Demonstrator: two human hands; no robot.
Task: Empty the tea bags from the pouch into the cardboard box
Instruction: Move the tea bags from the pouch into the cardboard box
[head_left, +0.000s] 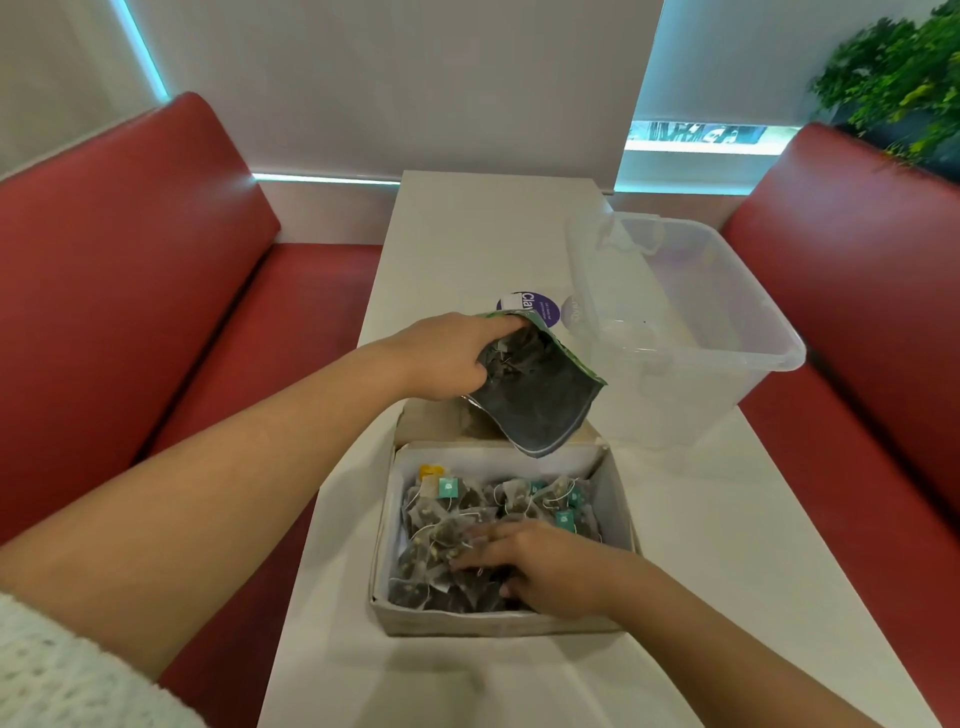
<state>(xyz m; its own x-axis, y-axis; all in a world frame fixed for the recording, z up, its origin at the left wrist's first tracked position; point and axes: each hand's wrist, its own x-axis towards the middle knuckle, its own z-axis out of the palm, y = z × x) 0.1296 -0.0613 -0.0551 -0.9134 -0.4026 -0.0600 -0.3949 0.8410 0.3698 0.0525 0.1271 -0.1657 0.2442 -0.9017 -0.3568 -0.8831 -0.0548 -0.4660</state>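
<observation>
Head view: left grip (447, 356) clutches pouch (540, 395) above box (618, 499); right grip (540, 566) released.

You are facing a narrow white surface (483, 228) running between two red padded benches (130, 249), pale blinds (395, 78) glowing ahead, a green plant (898, 83) standing right.

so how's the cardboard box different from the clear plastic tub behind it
The cardboard box is opaque, shallow and full of tea bags; the plastic tub is see-through, deeper and looks nearly empty. The box sits nearest the person, the tub farther back to the right. Both stand open on the white table.
</observation>
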